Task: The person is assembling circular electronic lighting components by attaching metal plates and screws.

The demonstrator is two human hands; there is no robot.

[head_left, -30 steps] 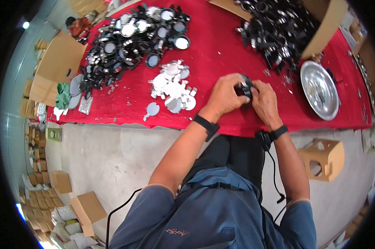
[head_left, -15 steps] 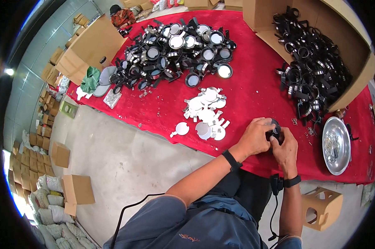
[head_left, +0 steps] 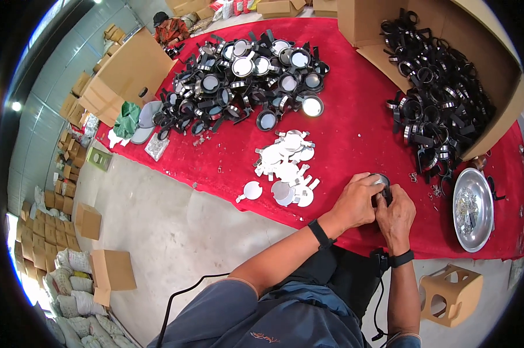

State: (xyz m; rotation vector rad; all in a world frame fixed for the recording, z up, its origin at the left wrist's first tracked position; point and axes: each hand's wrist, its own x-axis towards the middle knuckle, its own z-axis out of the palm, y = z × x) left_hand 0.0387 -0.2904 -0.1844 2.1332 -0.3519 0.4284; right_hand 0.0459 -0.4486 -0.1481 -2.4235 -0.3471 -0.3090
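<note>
Close to the front edge of the red-covered table, my left hand [head_left: 358, 198] and my right hand [head_left: 396, 214] are closed together on one round black part with a metallic face [head_left: 380, 179]. My fingers hide much of it. Left of my hands lies a loose pile of flat white discs with short tabs [head_left: 285, 159]. One white disc [head_left: 253, 190] sits a little apart from them. To the right, an oval steel bowl [head_left: 487, 229] contains small metal pieces, and a few more [head_left: 435, 190] are scattered beside it.
A big heap of black round parts with silvery faces [head_left: 233, 84] covers the table's far side. More black rings [head_left: 433, 110] spill from an open cardboard box [head_left: 499, 55] at right. A tan stool [head_left: 451, 294] stands below the edge. Another person [head_left: 170, 30] sits far left.
The part between my hands has turned, so its metallic face now shows more. My hands stay nearly in place, and the view has shifted slightly.
</note>
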